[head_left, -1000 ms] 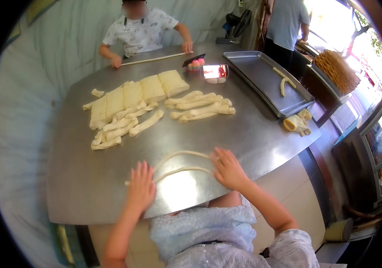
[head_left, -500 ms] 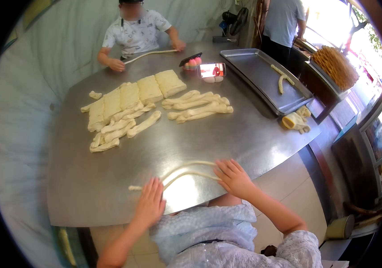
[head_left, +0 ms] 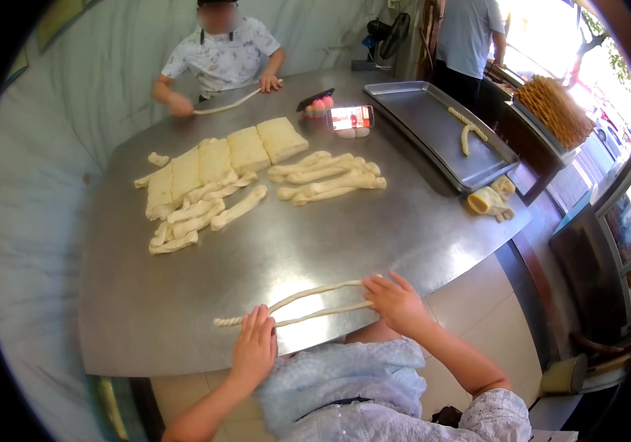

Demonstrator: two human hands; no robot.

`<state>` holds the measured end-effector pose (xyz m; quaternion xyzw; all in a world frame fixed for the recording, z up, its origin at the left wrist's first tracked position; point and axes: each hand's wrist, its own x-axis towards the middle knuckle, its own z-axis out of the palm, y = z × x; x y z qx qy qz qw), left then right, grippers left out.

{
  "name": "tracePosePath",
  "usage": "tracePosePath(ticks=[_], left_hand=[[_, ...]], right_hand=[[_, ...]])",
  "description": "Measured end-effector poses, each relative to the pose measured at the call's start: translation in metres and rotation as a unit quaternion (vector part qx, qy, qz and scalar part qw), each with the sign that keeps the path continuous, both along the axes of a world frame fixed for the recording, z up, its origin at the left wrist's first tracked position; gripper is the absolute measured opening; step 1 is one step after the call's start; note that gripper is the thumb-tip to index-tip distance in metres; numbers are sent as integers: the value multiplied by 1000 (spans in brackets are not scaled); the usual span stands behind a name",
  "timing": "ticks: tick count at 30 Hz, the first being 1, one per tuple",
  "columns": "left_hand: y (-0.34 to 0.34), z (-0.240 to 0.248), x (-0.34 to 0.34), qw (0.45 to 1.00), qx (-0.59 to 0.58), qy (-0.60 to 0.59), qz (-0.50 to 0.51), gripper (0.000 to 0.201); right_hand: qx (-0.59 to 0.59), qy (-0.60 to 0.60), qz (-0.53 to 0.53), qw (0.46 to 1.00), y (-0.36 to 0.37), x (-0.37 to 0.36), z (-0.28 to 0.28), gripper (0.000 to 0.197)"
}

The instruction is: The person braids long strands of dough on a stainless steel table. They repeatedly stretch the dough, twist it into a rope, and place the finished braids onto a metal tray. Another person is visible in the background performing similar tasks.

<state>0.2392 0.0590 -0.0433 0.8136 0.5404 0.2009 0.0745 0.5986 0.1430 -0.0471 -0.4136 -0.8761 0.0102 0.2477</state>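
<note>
We press our left hand (head_left: 254, 349) flat, fingers spread, on the twisted end of a long thin pale dough rope (head_left: 308, 303). That grip is open, only pushing down, so it seems the end cannot unwind. Our right hand (head_left: 398, 302) lies on the other end, where the rope folds back on itself, fingers loose and curved over it, not squeezing. The rope lies in two strands side by side on the shiny grey metal worktop (head_left: 271, 258), close to its near edge at six o'clock, probably so both our arms can reach it easily.

At eleven o'clock from our hands lie square pale dough slabs (head_left: 227, 155) in a row, with short fat dough strips (head_left: 205, 214) just beside them. At twelve o'clock is another bunch of dough sticks (head_left: 326, 177). A flat grey metal tray (head_left: 419, 118) sits at one o'clock with two small dough pieces in it. A small phone with a lit screen (head_left: 350, 116) stands near the tray.

Across the worktop, another person in a white patterned shirt (head_left: 220, 59) stretches their own dough rope (head_left: 231, 103).
</note>
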Motion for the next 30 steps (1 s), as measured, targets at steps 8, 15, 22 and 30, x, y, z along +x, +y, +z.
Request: tracePosePath(ticks=[8, 15, 22, 30], left_hand=[[91, 32, 22, 992, 79, 93, -15, 42], [48, -5, 22, 996, -19, -63, 62, 48], [54, 19, 33, 995, 37, 65, -71, 48], [106, 1, 36, 996, 73, -8, 48, 48]], right_hand=[[106, 12, -85, 991, 45, -23, 0, 28], [-149, 44, -76, 985, 20, 0, -4, 35], [67, 13, -24, 997, 14, -20, 10, 23], [-131, 40, -159, 978, 41, -27, 16, 25]])
